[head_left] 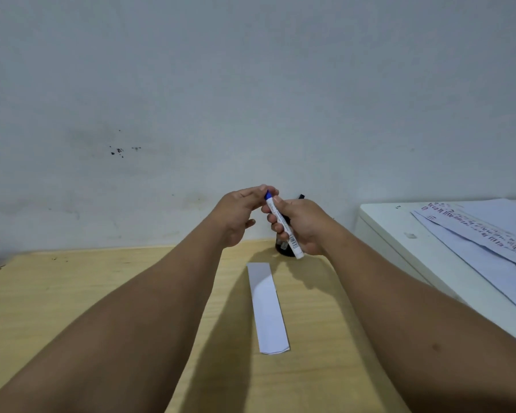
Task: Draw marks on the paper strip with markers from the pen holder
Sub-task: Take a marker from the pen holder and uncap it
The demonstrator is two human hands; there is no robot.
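Note:
A white paper strip [268,308] lies lengthwise on the wooden desk [72,293], blank as far as I can see. My right hand [303,226] grips the white barrel of a blue marker [283,226], held tilted above the desk's far end. My left hand [240,213] pinches the marker's blue cap end at the top. Behind my right hand stands the dark pen holder [283,248], mostly hidden, with a black marker tip [301,196] sticking up above my knuckles.
A white cabinet top [399,234] adjoins the desk on the right, carrying loose paper sheets [483,242] with red and dark marks. A grey wall [251,99] rises right behind the desk.

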